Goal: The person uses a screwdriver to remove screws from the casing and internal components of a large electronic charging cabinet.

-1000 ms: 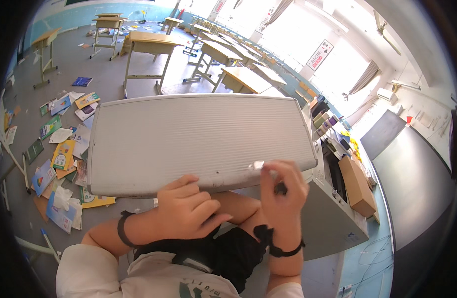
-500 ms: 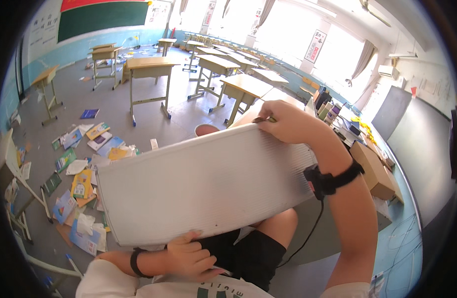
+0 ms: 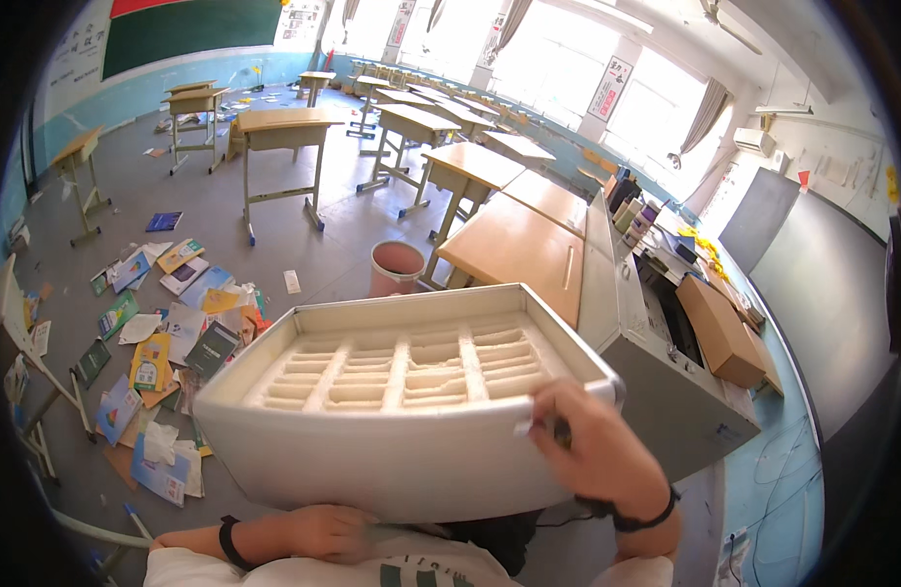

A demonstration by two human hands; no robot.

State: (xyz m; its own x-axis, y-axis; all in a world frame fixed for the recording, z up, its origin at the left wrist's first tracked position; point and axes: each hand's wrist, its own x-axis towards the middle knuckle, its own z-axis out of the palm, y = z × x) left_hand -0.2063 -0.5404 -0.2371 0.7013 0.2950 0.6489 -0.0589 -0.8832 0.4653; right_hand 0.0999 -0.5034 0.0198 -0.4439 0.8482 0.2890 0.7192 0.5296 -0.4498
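Far left: scattered books and papers (image 3: 167, 333) litter the grey floor (image 3: 206, 210), partly cut off by the dark fisheye rim.

Lower left: left hand (image 3: 328, 531) sits under the bottom wall of the large white moulded-foam tray with ribbed compartments (image 3: 402, 391). Fingers mostly hidden beneath the foam; it seems to support the tray from below, but whether they curl onto it cannot be made out. Black band on that wrist.

Centre: the tray is held up in front of the chest, tilted so its open inside faces the camera. Compartments look bare, though the deep slots are shadowed.

Beyond it: round pink bucket (image 3: 397, 267) on the floor, lower part hidden by the tray rim; wooden school desks (image 3: 514, 245) behind.

Right: right hand (image 3: 592, 450) clamps the tray's near right corner, fingers over the rim, with a small slim dark-and-white object pinched against it, too small to identify. Black wristband.

Far right: grey cabinet (image 3: 656, 377) carrying a brown cardboard box (image 3: 720, 328).
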